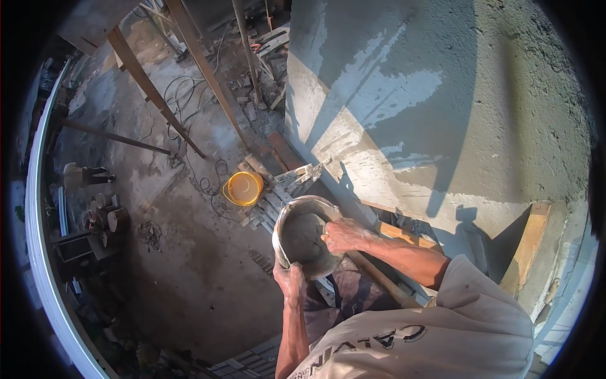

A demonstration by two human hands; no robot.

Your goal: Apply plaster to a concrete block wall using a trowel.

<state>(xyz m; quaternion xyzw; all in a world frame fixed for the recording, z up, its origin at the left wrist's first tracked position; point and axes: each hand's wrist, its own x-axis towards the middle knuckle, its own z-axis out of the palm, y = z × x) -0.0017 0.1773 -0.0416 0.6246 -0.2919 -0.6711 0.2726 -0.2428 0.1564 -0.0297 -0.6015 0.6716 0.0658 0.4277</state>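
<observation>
A grey, mortar-smeared bucket (276, 237) is tilted in front of my body, its opening facing up toward me. Wet grey mortar (303, 237) coats the inside. My left hand (290, 281) grips the near rim at lower left, the thumb over the edge. On the opposite side, my right hand (346, 237) is closed in a fist at the right rim, its knuckles reaching over the opening. What its fingers hold is hidden. Both forearms carry grey smears.
A partly plastered wall (404, 95) rises on the right, wet above and pale below. Far below lie a yellow bucket (244, 189), coiled hoses (183, 95) and planks. Wooden props (151, 91) slant at upper left. A person (85, 175) is on the ground at left. A metal rail (38, 189) curves along the left.
</observation>
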